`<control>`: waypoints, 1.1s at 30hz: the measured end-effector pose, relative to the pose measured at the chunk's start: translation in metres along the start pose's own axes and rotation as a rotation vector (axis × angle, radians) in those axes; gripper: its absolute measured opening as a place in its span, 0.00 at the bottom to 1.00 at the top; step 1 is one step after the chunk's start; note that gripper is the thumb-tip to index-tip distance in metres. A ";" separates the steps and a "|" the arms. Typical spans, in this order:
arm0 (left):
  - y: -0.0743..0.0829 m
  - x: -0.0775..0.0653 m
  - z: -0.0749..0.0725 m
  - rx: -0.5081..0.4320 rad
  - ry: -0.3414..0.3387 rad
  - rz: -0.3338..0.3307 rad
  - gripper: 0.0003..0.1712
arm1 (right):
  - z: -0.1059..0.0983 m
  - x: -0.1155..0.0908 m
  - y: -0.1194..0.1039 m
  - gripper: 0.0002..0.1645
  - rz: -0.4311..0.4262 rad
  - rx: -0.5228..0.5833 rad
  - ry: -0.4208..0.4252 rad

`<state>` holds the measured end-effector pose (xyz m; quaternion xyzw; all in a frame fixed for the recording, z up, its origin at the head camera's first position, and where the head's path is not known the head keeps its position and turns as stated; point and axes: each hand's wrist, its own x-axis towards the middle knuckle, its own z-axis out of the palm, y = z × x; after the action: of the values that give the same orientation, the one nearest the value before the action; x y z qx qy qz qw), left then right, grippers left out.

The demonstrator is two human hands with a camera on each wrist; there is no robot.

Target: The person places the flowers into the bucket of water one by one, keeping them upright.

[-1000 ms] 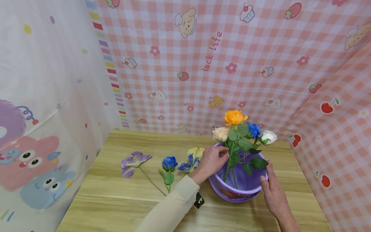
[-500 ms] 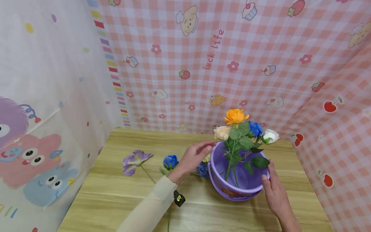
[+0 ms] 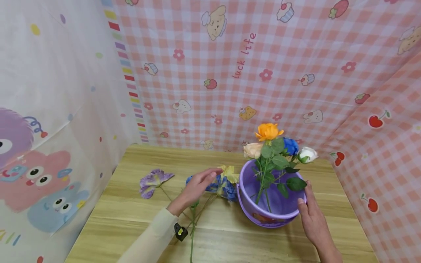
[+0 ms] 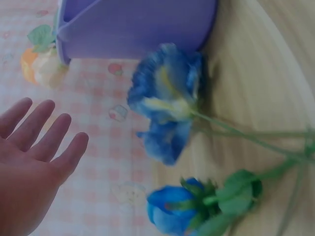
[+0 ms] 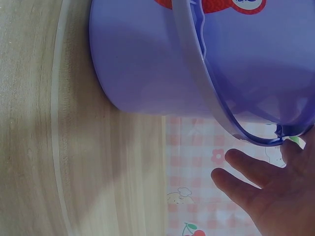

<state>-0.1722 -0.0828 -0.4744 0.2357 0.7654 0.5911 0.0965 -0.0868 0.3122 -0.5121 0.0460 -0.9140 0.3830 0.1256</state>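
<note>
My left hand [image 3: 198, 185] hovers with straight fingers over the loose artificial flowers, holding nothing. Close by it lie a blue iris-like flower [image 4: 167, 93], a yellow flower [image 3: 229, 174] and a blue rose [image 4: 172, 209], which the hand partly covers in the head view. At the right side of the purple bucket [image 3: 245, 204], my right hand [image 3: 314, 219] grips the rim, thumb over it and fingers outside. Two of its fingers stand free of the bucket in the right wrist view. In the bucket stand an orange rose [image 3: 268, 131], a peach rose [image 3: 252, 150], a blue rose [image 3: 291, 146] and a white rose [image 3: 308, 154].
A purple flower [image 3: 154, 181] lies further left on the wooden table [image 3: 115, 219]. Several green stems [image 3: 192, 237] cross toward the front edge. Pink checked cloth [image 3: 197, 73] hangs behind and to the right, and white printed cloth [image 3: 65, 120] on the left.
The left hand has let go of the stem in the bucket and moved left, out over the loose flowers. The right hand has stayed at the bucket's rim.
</note>
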 end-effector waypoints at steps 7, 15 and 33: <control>-0.018 -0.016 -0.014 0.024 -0.021 -0.009 0.28 | 0.000 0.000 0.000 0.38 -0.019 0.004 0.010; -0.034 -0.033 -0.021 0.026 -0.078 -0.116 0.33 | 0.000 0.000 0.000 0.38 -0.016 0.010 0.003; -0.067 -0.047 -0.005 -0.088 0.049 -0.387 0.33 | 0.001 -0.001 0.002 0.38 -0.025 0.006 0.018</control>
<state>-0.1497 -0.1226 -0.5427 0.0654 0.7721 0.5998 0.1996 -0.0867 0.3131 -0.5139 0.0541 -0.9111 0.3844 0.1384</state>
